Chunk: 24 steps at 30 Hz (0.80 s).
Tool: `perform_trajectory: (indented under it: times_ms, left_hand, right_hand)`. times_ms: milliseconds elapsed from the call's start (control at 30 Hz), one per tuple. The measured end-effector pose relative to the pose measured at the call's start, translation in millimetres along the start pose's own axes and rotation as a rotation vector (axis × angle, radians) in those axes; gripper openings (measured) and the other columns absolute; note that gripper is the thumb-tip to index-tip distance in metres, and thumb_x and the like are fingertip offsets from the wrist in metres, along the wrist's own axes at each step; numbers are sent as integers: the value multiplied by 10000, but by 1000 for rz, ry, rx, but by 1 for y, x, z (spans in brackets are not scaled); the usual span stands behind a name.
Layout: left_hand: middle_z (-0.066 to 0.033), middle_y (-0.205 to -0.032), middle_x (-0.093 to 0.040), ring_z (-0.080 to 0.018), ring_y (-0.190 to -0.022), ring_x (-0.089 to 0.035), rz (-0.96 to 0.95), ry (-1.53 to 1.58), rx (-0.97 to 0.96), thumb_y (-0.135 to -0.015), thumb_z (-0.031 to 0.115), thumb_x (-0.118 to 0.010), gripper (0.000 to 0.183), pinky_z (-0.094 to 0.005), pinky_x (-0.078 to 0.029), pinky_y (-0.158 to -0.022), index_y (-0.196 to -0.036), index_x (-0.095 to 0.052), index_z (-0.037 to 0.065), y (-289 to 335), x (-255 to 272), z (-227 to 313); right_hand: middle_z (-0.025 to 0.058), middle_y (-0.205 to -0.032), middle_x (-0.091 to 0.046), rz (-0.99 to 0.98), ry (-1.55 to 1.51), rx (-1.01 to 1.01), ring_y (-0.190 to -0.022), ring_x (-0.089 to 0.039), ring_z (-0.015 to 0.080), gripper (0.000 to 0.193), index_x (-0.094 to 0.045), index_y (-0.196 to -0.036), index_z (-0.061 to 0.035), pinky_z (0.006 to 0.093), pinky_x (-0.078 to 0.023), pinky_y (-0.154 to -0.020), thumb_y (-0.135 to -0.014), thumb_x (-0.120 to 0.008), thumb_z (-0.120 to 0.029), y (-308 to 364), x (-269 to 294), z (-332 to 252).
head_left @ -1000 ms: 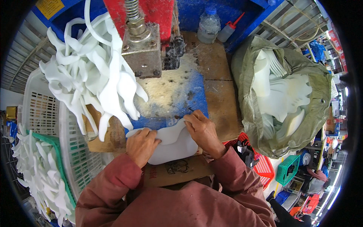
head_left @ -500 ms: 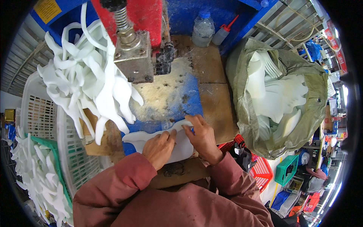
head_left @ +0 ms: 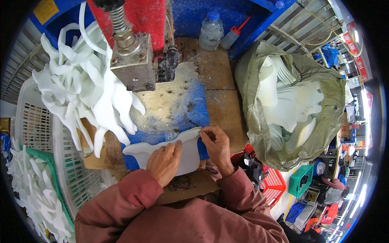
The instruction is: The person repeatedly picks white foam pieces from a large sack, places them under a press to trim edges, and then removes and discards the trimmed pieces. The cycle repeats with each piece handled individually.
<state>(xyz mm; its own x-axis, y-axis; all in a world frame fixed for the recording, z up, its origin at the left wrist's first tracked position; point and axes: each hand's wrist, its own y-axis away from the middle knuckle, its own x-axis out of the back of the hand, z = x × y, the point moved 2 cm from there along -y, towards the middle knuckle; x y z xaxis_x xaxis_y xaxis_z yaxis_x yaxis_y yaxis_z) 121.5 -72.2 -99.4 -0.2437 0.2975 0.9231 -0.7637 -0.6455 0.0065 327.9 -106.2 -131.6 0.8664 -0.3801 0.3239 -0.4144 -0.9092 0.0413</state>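
A white foam-like piece (head_left: 188, 158) with a wavy far edge lies at the near side of the blue work surface, its near part reaching toward my body. My left hand (head_left: 163, 164) rests over its middle, fingers bent and pressed together at the wavy edge. At the right end, my right hand (head_left: 216, 146) pinches the corner of that edge between thumb and fingertips. Part of the piece is hidden under my left hand. Whether the raised wavy rim is a separate strip, I cannot tell.
A red press machine with a metal block (head_left: 133, 65) stands beyond my hands. Wavy white offcuts (head_left: 87, 77) hang at left above a white basket (head_left: 73, 162). A green woven sack (head_left: 251, 101) of white pieces sits right. A bottle (head_left: 211, 32) stands behind, and pale dust (head_left: 164, 101) covers the surface.
My right fingers have shifted to a pinch at the right corner of the white piece, whose end now shows more. My left hand stays on its middle. The whole view has moved slightly.
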Motion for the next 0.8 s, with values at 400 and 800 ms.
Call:
perform_trajectory:
  times_ms: [400, 800]
  left_hand:
    - [-122, -978, -595, -257, -814, -655, 10, -4, 3, -872, 41, -636, 499, -374, -574, -690, -1358, -578, -59, -2, -3, 1]
    - [-130, -969, -592, -272, -818, -654, 60, -38, -30, -878, 60, -616, 471, -387, -570, -700, -1332, -591, -64, -4, -18, 1]
  right_hand:
    - [141, -840, -672, 26, 458, 125, -729, -659, 302, 102, -692, -955, -32, 406, -519, -662, -908, -739, -109, -16, 1, -9]
    - [200, -883, -716, -86, 566, -31, -874, -685, 447, 172, -671, -974, -70, 503, -529, -744, -909, -711, -224, -29, 5, 1]
